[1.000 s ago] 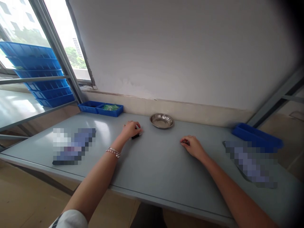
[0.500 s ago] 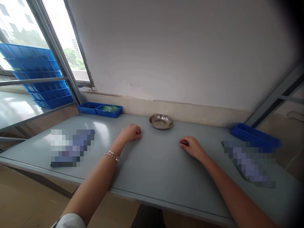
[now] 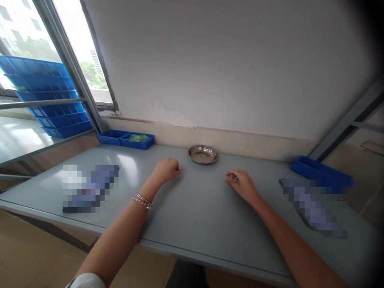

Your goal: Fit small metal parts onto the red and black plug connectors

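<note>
Steel dish (image 3: 203, 154) on bench (image 3: 192, 216), looks bare; blue bin (image 3: 138, 140) w/ green bits. Dish just beyond curled left hand (image 3: 166, 169); right hand (image 3: 242, 184) curled; contents can't tell.

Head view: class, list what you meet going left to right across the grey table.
Blurred item → blue trays → left hand → steel dish → right hand → blue bin.

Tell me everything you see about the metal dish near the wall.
The metal dish is a small, round, shallow bowl that looks like polished steel, with a flared rim and a flat bottom. It sits upright on the grey table, close to the wall, and looks empty. Nothing touches it; the left hand rests nearest, the right hand farther off.
</note>
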Motion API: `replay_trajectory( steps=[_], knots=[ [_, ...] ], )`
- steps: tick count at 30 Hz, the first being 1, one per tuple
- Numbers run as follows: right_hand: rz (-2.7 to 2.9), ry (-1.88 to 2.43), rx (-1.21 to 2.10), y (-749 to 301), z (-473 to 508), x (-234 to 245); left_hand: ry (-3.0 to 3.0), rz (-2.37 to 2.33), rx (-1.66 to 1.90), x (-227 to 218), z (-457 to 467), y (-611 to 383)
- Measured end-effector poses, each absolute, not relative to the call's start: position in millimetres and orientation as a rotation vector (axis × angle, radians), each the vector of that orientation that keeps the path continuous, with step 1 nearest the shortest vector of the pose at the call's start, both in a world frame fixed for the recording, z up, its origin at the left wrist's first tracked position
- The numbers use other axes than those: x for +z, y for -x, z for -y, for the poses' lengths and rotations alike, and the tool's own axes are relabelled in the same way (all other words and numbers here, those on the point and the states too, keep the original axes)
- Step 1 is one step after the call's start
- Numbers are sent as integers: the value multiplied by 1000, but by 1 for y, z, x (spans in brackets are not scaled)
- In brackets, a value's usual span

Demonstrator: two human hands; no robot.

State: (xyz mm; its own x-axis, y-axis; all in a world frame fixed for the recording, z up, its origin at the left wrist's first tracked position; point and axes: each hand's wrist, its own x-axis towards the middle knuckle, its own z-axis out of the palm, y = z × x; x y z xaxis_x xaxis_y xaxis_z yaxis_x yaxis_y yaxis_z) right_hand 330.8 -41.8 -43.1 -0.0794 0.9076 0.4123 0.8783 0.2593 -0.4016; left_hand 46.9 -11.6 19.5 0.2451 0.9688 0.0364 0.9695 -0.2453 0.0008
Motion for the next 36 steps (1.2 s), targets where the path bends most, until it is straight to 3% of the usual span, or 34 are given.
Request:
replay_trajectory(
  steps=[6, 12, 36],
  knots=[
    [2002, 1338, 136, -301, 65, -21, 2724, 1292, -500, 21, 35, -79],
    [2092, 1127, 332, -279, 81, -18, 2884, 906, -572, 10, 62, -109],
    [2087, 1279, 328, -285, 75, -23, 3061, 1124, -513, -6, 50, -107]
  ],
)
